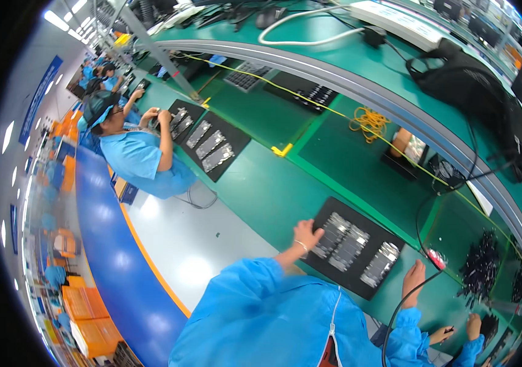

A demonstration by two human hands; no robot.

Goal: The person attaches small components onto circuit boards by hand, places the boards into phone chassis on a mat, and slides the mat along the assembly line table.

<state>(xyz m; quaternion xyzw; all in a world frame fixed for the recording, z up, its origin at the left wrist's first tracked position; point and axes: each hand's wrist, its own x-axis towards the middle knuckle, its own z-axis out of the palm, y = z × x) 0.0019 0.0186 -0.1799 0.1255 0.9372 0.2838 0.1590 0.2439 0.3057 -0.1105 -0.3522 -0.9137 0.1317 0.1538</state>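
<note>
On the green bench in front of me lies a black mat (363, 240) with three flat phone-like units in a row, their silver and dark inner parts exposed. My left hand (307, 236) rests at the mat's left edge. Its thumb stands apart from the fingers and reaches toward the leftmost unit (333, 231); nothing shows in its grasp. Beside that one is the middle unit (349, 248), and set apart to the right is the third unit (380, 264). My right hand (414, 282) is held past the mat's right side, fingers stretched out, with nothing visible in it.
A black cable hangs down past my right hand near a small red-and-white item (437, 258). Dark strips (481, 266) are heaped at right. A co-worker's hands (456, 330) are at lower right. Another person (142, 147) works at left by similar mats. A metal rail (334, 76) crosses above.
</note>
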